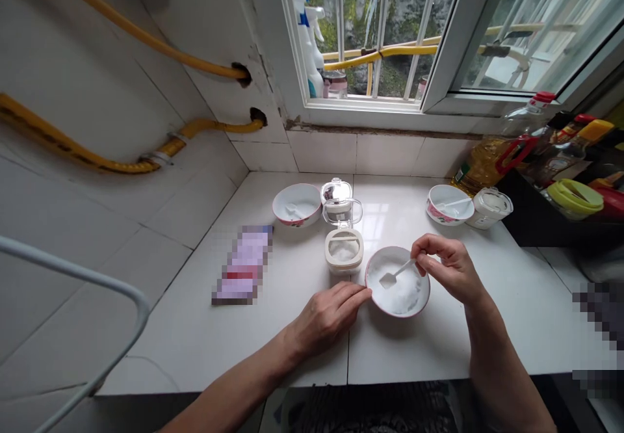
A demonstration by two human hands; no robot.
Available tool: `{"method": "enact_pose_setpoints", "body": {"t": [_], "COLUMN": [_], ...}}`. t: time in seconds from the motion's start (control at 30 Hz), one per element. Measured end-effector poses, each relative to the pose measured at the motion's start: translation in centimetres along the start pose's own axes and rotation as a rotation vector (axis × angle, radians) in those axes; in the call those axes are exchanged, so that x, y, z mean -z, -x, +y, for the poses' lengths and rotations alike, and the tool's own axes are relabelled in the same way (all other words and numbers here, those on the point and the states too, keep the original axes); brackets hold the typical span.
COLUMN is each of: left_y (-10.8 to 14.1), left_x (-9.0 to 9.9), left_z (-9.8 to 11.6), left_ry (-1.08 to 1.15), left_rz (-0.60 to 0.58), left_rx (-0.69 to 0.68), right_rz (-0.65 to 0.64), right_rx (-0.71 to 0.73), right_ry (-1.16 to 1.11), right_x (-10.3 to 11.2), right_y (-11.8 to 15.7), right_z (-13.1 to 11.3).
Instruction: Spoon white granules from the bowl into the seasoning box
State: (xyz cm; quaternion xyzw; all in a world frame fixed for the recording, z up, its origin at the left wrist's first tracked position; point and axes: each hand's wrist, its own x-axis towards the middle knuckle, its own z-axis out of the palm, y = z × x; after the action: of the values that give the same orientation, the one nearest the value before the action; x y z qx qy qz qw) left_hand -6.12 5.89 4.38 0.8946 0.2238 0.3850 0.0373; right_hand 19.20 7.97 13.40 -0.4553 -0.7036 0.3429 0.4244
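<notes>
On the white tiled counter [229, 355], near the centre, a white bowl with a pink rim [397, 298] is positioned, and it is filled with white granules [404, 293], whose identity cannot be determined. A small white plastic spoon [389, 280] is held with its scoop over the granules, and its handle is pinched between the thumb and forefinger of the right hand [451, 267], so a firm grasp is recorded. The left hand [327, 318] is found released, its fingers extended and its fingertips touching the left rim of the bowl; no grip is observed.

Just beyond the bowl, an open square container [344, 251] holding white granules is placed, with its clear lid [337, 202] set on the far side. A second bowl [296, 204] is located to the far left and a third bowl [449, 203] to the far right, each with a spoon inside. A small white jar [489, 207] stands just right of the third bowl. A pixelated packet [242, 265] lies to the left, and a bottle of cooking oil [480, 163] is stored at the far right.
</notes>
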Motion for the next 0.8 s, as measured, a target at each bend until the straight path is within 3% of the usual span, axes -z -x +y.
{"method": "enact_pose_setpoints", "body": {"t": [0.3, 0.4, 0.6, 0.8], "left_y": [0.2, 0.1, 0.1, 0.2], "left_x": [0.0, 0.0, -0.1, -0.1], "left_z": [0.1, 0.1, 0.0, 0.0], "left_ry": [0.005, 0.007, 0.006, 0.009], "left_rz": [0.003, -0.006, 0.008, 0.005], "left_rx": [-0.002, 0.001, -0.005, 0.004], "right_rz": [-0.246, -0.284, -0.224, -0.187], "right_rx": [0.138, 0.069, -0.207, -0.243], "right_ry": [0.25, 0.219, -0.014, -0.028], "right_x": [-1.3, -1.6, -1.0, -0.8], "right_y": [0.1, 0.1, -0.2, -0.4], "right_z": [0.1, 0.2, 0.2, 0.4]}}
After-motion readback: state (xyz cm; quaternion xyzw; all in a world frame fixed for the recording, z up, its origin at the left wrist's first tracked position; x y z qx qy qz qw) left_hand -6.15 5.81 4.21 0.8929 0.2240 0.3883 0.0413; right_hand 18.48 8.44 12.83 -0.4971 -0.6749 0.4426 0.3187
